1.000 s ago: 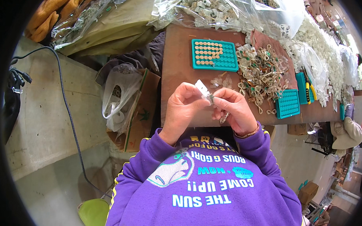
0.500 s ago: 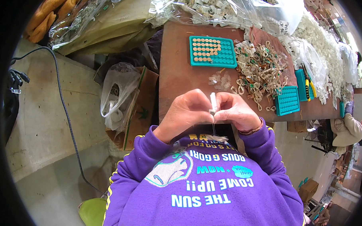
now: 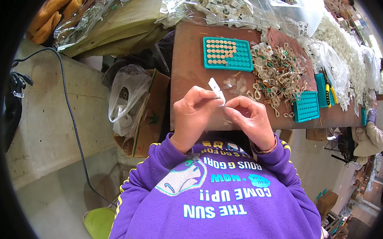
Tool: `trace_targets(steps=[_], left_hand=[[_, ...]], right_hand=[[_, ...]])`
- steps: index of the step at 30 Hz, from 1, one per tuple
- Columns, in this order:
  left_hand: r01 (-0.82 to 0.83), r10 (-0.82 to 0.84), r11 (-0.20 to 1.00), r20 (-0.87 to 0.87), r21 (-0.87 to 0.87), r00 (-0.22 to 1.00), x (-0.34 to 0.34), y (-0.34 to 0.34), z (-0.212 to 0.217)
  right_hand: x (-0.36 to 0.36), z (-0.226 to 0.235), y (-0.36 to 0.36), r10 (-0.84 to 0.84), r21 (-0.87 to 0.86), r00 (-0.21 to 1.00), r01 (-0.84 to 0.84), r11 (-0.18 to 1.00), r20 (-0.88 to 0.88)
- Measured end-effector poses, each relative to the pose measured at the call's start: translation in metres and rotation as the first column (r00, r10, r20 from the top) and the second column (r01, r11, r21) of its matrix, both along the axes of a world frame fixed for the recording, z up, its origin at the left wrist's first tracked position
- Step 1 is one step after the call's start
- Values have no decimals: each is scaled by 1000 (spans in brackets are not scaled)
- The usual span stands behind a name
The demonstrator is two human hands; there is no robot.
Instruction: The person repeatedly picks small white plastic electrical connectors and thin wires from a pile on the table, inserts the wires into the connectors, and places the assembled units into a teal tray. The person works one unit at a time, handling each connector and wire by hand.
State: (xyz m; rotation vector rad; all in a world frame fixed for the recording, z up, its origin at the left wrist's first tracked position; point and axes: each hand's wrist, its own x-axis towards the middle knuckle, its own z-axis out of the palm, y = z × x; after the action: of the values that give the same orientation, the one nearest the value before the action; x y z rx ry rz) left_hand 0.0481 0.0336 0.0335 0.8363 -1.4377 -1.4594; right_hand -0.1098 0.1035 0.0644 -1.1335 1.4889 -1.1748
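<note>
My left hand [image 3: 195, 115] pinches a small white plastic piece [image 3: 216, 89] between thumb and fingertips. The piece is narrow and tilted, its upper end leaning to the left, with small dark marks on its face. Just to the right, my right hand [image 3: 254, 121] has thumb and forefinger closed together near the piece's lower end. What lies in that pinch, if anything, is too small to make out. Both hands are above the near edge of the brown tabletop [image 3: 187, 62], in front of my purple sweatshirt.
Beyond my hands lies a teal tray [image 3: 243, 58] partly filled with round beige discs. Right of it is a heap of coiled wire pieces [image 3: 281, 72], beside another teal tray [image 3: 306, 107] and yellow-black pliers [image 3: 328, 92]. Clear plastic scraps [image 3: 235, 84] lie near my hands.
My hands have drawn slightly apart. The white piece has moved left with my left hand and now leans left. The pale strands that hung below it are no longer visible there.
</note>
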Motion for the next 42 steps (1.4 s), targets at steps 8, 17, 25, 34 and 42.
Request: trace_targets(steps=[8, 17, 25, 34, 42], left_hand=[[-43, 51, 993, 72, -109, 996, -1, 2, 1], [151, -6, 930, -396, 336, 918, -6, 3, -4], [353, 79, 792, -656, 499, 750, -23, 1, -10], [438, 54, 787, -755, 435, 653, -42, -24, -38], [455, 70, 741, -731, 493, 678, -33, -26, -30]], right_hand=[[8, 4, -2, -103, -235, 910, 7, 972, -401], [20, 1, 0, -130, -280, 928, 29, 960, -349], [23, -5, -7, -210, -314, 929, 110, 943, -304], [-62, -2, -90, -352, -400, 536, 29, 916, -767], [-79, -33, -149, -270, -333, 424, -82, 939, -865]])
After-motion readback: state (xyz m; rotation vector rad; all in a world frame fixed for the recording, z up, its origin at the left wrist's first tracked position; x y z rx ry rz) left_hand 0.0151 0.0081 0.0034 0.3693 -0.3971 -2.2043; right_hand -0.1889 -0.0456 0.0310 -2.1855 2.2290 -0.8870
